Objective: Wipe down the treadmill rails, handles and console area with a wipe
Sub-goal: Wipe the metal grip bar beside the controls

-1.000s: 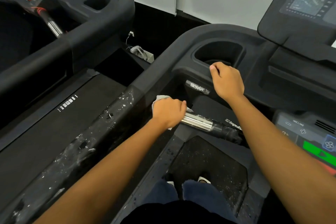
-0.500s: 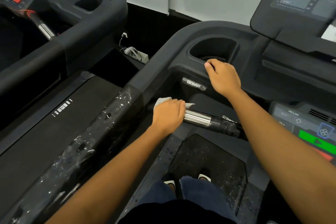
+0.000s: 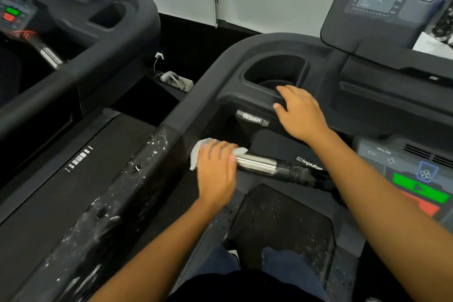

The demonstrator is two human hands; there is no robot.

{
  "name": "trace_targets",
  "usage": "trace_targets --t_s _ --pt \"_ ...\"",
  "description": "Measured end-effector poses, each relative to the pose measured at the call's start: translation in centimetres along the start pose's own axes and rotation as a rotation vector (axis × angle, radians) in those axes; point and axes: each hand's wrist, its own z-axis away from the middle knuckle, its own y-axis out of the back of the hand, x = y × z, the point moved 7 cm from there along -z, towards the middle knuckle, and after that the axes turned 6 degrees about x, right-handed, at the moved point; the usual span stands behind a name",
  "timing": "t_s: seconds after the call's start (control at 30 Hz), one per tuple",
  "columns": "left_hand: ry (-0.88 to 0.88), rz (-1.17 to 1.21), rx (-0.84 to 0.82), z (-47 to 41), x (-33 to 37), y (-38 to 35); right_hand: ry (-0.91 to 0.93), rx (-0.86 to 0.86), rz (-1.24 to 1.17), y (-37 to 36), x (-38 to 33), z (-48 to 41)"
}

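One crumpled white wipe (image 3: 196, 155) is clamped round the left end of the treadmill's chrome handle bar (image 3: 257, 165) by the left hand (image 3: 215, 170), fingers curled over both; the right hand (image 3: 301, 115) rests with slack fingers on the near rim of the black oval cup holder (image 3: 277, 70); white smears streak the black side rail (image 3: 117, 193) alongside.

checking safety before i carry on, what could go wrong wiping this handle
The right forearm passes close to the green console button; a slip might press it. The left hand grips the crumpled white wipe at the end of the chrome handle bar, so the black grip beyond could get missed.
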Motion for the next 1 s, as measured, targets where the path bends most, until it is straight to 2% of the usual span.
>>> trace_targets --t_s 0.1,0.2,0.27,0.4,0.5,0.57,0.63,0.73,0.83,0.93,1.0 --pt "-0.172 0.020 -0.121 1.5 6.2 -2.4 -0.068 0.007 0.070 1.4 2.5 2.3" --pt "-0.321 -0.062 -0.208 2.2 7.1 -3.1 -0.115 -0.090 0.117 2.5 4.2 4.7" --pt "-0.277 -0.090 -0.180 1.5 4.1 -2.2 -0.093 -0.135 0.126 3.6 4.5 5.9" --pt "0.030 -0.104 -0.046 1.1 -3.1 0.1 -0.068 -0.151 0.125 5.9 5.4 8.0" --pt "0.255 -0.011 0.066 1.8 -0.7 -1.4 -0.116 -0.119 0.084 6.8 7.4 9.3" --pt "0.213 0.076 0.041 3.0 4.1 -3.7 -0.116 -0.092 0.088 6.8 8.0 9.9" --pt "0.043 0.074 -0.071 4.4 7.7 -5.2 -0.075 -0.079 0.156 6.3 7.9 10.2" --pt "-0.181 -0.045 -0.107 3.3 5.3 -3.9 -0.062 -0.064 0.232 5.6 7.4 10.1" --pt "-0.102 -0.110 -0.010 0.9 0.3 -0.4 -0.086 -0.023 0.240 5.4 7.4 9.9" --pt "-0.044 -0.258 0.051 -0.7 0.1 0.7 -0.078 0.029 0.254 5.3 7.5 10.1" --pt "-0.022 -0.348 -0.095 -2.3 1.2 0.2 -0.061 0.070 0.270 5.4 7.4 10.2"
